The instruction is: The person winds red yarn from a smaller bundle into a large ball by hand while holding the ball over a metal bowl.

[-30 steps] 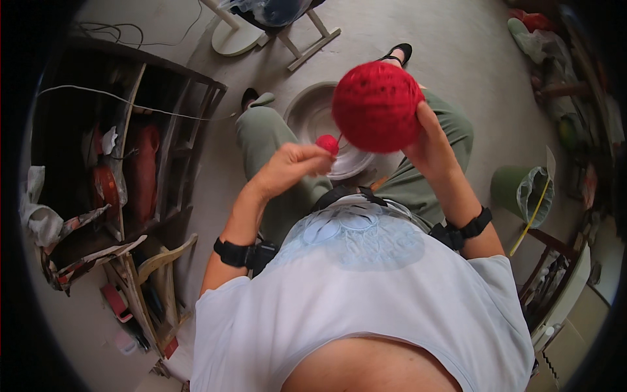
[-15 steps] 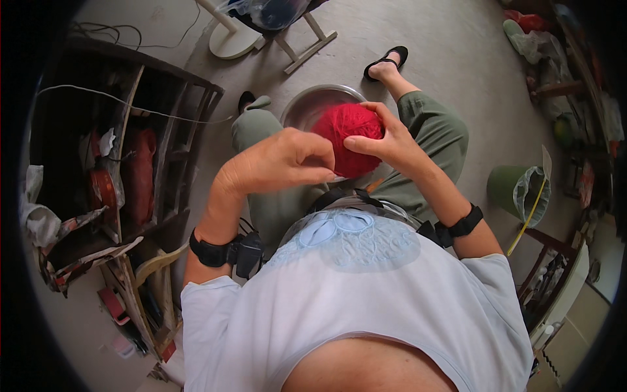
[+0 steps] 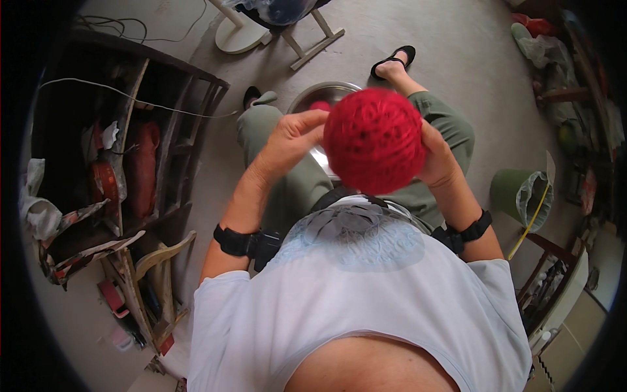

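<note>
the red yarn ball is mid-view, right hand clamped on its three o'clock side. left hand's tips hide at nine; can't tell if pinched. metal basin's rim at eleven, grey floor at two.

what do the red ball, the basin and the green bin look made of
Ball: matte yarn, shown by its crisscrossing wound strands; wool or acrylic, I can't tell. Basin: probably polished metal, given its grey sheen and bright glints. Bin: likely plastic, dull and evenly green.
</note>
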`<state>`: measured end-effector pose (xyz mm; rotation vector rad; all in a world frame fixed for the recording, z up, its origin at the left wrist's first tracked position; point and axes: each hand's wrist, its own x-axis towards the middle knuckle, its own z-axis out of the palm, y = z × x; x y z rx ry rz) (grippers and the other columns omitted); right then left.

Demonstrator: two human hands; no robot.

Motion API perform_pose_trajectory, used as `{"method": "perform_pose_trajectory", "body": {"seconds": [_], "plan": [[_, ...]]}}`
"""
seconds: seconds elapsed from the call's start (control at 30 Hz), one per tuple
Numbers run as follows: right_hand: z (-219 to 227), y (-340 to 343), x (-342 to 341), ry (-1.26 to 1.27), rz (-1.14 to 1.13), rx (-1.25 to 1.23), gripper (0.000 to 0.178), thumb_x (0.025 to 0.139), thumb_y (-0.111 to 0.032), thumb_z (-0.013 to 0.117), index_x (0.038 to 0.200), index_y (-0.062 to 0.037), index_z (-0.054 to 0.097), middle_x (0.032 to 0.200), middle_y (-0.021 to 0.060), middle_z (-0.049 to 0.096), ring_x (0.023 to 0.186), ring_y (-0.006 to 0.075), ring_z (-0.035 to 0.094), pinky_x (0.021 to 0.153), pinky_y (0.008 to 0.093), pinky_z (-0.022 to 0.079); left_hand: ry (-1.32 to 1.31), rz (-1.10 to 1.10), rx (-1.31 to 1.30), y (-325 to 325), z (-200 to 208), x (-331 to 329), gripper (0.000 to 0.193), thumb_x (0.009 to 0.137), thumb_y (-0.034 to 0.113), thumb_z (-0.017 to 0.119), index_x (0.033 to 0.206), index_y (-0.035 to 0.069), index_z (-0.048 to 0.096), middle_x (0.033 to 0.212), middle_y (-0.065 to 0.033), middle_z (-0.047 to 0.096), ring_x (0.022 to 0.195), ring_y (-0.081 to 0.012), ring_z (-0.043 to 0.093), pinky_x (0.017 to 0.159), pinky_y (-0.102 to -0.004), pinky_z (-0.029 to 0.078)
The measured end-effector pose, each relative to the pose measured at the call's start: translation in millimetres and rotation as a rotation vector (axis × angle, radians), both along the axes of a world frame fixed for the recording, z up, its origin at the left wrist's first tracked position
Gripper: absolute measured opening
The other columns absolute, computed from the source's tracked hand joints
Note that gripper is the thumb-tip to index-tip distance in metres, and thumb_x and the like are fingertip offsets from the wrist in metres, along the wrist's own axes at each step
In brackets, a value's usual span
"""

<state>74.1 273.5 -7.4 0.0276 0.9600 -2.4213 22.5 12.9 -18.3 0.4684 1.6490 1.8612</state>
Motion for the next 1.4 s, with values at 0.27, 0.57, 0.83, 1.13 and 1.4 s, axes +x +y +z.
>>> {"method": "perform_pose_trajectory", "body": {"seconds": [0.27, 0.57, 0.83, 1.13, 1.4], "plan": [[4.0, -14.9, -11.7, 0.311, -0.133, 0.418, 0.088, 0.076, -0.037, 0.082, 0.144, -0.002, 0.038, 0.135, 0.0118, 0.052, 0.126, 0.0208, 0.049, 0.109, 0.0333, 0.036, -0.324, 0.107, 0.129, -5.6, -2.9, 25.6, 0.066, 0.1, 0.053, 0.046, 0.137, -0.001, 0.051, 0.131, -0.0072, 0.058, 0.121, -0.0147, 0.053, 0.106, -0.032, 0.039], [-8.7, -30.4, 6.0, 0.172, -0.203, 0.364, 0.088, 0.08, -0.031, 0.08, 0.148, -0.0044, 0.03, 0.136, 0.0117, 0.051, 0.127, 0.0223, 0.05, 0.109, 0.0348, 0.038, -0.141, 0.161, 0.106, 3.1, -5.2, 30.4, 0.071, 0.096, 0.05, 0.057, 0.142, -0.002, 0.043, 0.134, -0.0096, 0.057, 0.123, -0.0161, 0.052, 0.106, -0.0302, 0.039], [17.5, -23.3, -13.9, 0.096, -0.329, 0.06, 0.071, 0.096, -0.044, 0.057, 0.149, -0.0047, 0.031, 0.148, 0.0123, 0.045, 0.134, 0.0251, 0.048, 0.109, 0.0435, 0.041, -0.123, -0.031, 0.06, 7.0, -17.6, 38.5, 0.043, 0.104, 0.027, 0.05, 0.138, 0.001, 0.052, 0.122, -0.0083, 0.064, 0.106, -0.0158, 0.06, 0.094, -0.031, 0.047], [-21.0, -13.3, -20.3, 0.654, -0.479, 1.064, 0.084, 0.067, -0.029, 0.088, 0.133, -0.0005, 0.045, 0.125, 0.0163, 0.055, 0.115, 0.0271, 0.058, 0.101, 0.0351, 0.046, 0.186, -0.473, -0.305, 2.8, 45.7, 24.7, 0.018, 0.096, 0.012, 0.063, 0.106, -0.001, 0.07, 0.086, -0.0055, 0.067, 0.079, -0.0101, 0.061, 0.07, -0.026, 0.049], [5.4, -12.2, -1.8, 0.293, 0.096, 0.76, 0.085, 0.07, -0.036, 0.084, 0.139, -0.004, 0.045, 0.127, 0.0136, 0.056, 0.119, 0.024, 0.056, 0.104, 0.0347, 0.044, 0.169, -0.257, -0.19, -2.0, 63.8, -11.9, 0.005, 0.09, 0.004, 0.069, 0.089, -0.001, 0.068, 0.081, 0.0005, 0.062, 0.077, -0.0061, 0.056, 0.067, -0.0212, 0.044]]}}
